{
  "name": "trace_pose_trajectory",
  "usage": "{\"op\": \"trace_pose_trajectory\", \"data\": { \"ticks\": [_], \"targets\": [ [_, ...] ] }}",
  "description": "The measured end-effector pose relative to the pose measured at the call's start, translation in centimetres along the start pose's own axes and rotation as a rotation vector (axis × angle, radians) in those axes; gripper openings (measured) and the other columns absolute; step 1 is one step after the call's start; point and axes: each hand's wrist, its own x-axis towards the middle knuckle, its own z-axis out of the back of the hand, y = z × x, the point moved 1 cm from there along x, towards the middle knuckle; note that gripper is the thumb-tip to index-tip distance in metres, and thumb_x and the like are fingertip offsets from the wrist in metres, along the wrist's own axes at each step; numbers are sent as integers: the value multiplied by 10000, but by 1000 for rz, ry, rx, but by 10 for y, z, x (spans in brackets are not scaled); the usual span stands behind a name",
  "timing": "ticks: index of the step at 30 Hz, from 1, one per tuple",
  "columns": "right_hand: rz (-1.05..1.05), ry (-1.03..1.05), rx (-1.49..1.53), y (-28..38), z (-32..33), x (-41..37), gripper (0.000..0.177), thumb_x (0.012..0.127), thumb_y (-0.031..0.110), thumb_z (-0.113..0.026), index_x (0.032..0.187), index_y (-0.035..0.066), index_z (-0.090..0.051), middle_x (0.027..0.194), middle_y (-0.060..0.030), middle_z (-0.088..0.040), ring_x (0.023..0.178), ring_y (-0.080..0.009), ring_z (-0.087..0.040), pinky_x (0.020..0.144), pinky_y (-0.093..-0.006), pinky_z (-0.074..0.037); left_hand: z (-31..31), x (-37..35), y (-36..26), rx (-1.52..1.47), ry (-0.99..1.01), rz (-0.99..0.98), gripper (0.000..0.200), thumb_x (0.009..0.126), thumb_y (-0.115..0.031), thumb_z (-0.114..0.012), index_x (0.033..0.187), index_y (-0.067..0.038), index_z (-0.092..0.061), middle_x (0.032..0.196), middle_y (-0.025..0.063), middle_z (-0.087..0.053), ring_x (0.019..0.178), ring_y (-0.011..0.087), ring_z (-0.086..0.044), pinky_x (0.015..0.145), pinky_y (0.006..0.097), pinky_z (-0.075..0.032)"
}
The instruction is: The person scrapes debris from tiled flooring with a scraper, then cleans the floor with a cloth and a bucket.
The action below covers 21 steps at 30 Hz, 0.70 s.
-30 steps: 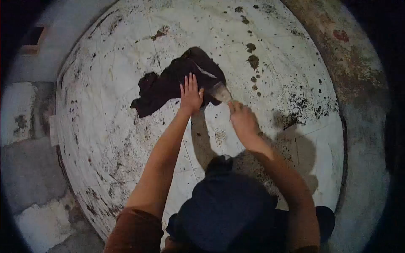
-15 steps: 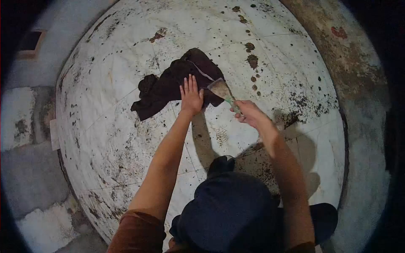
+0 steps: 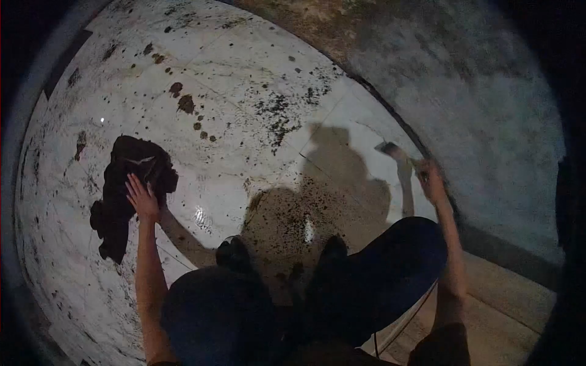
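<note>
A crumpled dark brown cloth (image 3: 125, 174) lies on the dirty white tiled floor (image 3: 238, 152), with a pale strip showing near its upper part. Flat across its right side rests my left hand (image 3: 143, 198), fingers outstretched. Over on the right, close to the floor's edge, my right hand (image 3: 430, 178) is wrapped round the handle of a scraper (image 3: 389, 148). The scraper's wide blade points left, away from the cloth, and casts a shadow on the tiles below.
Dark spots and crumbs of dirt (image 3: 278, 116) are scattered over the tiles. Larger brown blotches (image 3: 185, 104) form a line at upper left. A grey rough surface (image 3: 452, 110) borders the floor on the right. My bent knees (image 3: 397, 250) fill the lower middle.
The view has turned to the right. My right hand has carried the scraper away from the cloth toward the floor's right edge. My left hand stays on the cloth.
</note>
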Motion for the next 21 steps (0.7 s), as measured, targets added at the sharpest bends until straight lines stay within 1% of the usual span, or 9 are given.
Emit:
{"op": "trace_pose_trajectory", "data": {
  "ticks": [5, 7, 9, 11, 12, 14, 16, 18, 21],
  "targets": [
    [-230, -116, 466, -67, -126, -87, 413, 834, 6, -619, 1237, 52, -543, 1043, -151, -560, 897, -304, -566, 807, -396, -450, 9, 4, 3, 21, 74, -19, 614, 993, -372, -346, 1495, -104, -116, 1560, 91, -104, 1419, 358, -126, 1082, 610, -191],
    [13, -112, 195, -17, -129, -63, 352, 858, 74, -577, 1209, 48, -564, 1052, -169, -562, 955, -314, -553, 853, -376, -428, 10, 11, 11, 30, 110, -23, 620, 988, -368, -359, 1494, -102, -119, 1559, 98, -108, 1417, 362, -133, 1078, 616, -194],
    [-217, -172, 413, 25, -139, -23, 312, 846, 86, -562, 1152, 45, -608, 1056, -181, -573, 1008, -340, -543, 890, -380, -416, 17, 11, 6, 35, 203, 33, 643, 971, -372, -399, 1490, -101, -133, 1553, 121, -122, 1410, 373, -152, 1064, 634, -205],
    [178, -436, 128, 49, -157, 19, 266, 865, 48, -490, 1089, 40, -633, 1030, -152, -600, 991, -329, -557, 889, -409, -449, 27, 10, -2, 114, 197, 32, 654, 962, -367, -418, 1488, -100, -137, 1551, 123, -126, 1408, 375, -159, 1061, 637, -210],
    [167, -440, 131, 48, -150, 32, 266, 865, 48, -490, 1089, 40, -633, 1030, -152, -600, 991, -329, -557, 889, -409, -449, 32, 12, -5, 191, 194, 56, 665, 954, -363, -437, 1487, -98, -141, 1550, 125, -130, 1407, 377, -167, 1058, 640, -214],
    [-108, -146, 76, 51, -136, 46, 338, 772, 41, -620, 1106, 84, -651, 1096, -158, -576, 1049, -343, -534, 934, -434, -426, 88, 11, -36, 240, 251, 74, 667, 937, -317, -475, 1482, -96, -159, 1545, 127, -154, 1403, 367, -189, 1054, 643, -224],
    [157, -312, 172, -24, -134, 12, 334, 787, 50, -624, 1116, 100, -654, 1089, -145, -583, 1048, -311, -544, 927, -400, -439, 111, 13, -29, 230, 209, -111, 672, 920, -270, -508, 1476, -91, -175, 1537, 130, -180, 1402, 332, -213, 1041, 650, -239],
    [-196, -136, 32, -27, -90, -31, 319, 793, 71, -640, 1111, 93, -659, 1054, -137, -598, 1018, -298, -561, 912, -379, -440, 119, 17, 2, 268, 158, -174, 598, 930, -253, -501, 1446, -70, -262, 1497, 154, -282, 1363, 332, -301, 1039, 602, -283],
    [-230, 29, 190, -37, -97, -54, 312, 804, 87, -648, 1116, 100, -662, 1049, -130, -601, 1005, -298, -565, 915, -385, -433, 122, 11, 19, 60, 67, -231, 457, 966, -269, -445, 1351, -25, -428, 1383, 239, -421, 1230, 401, -454, 1010, 446, -382]
  ]
}}
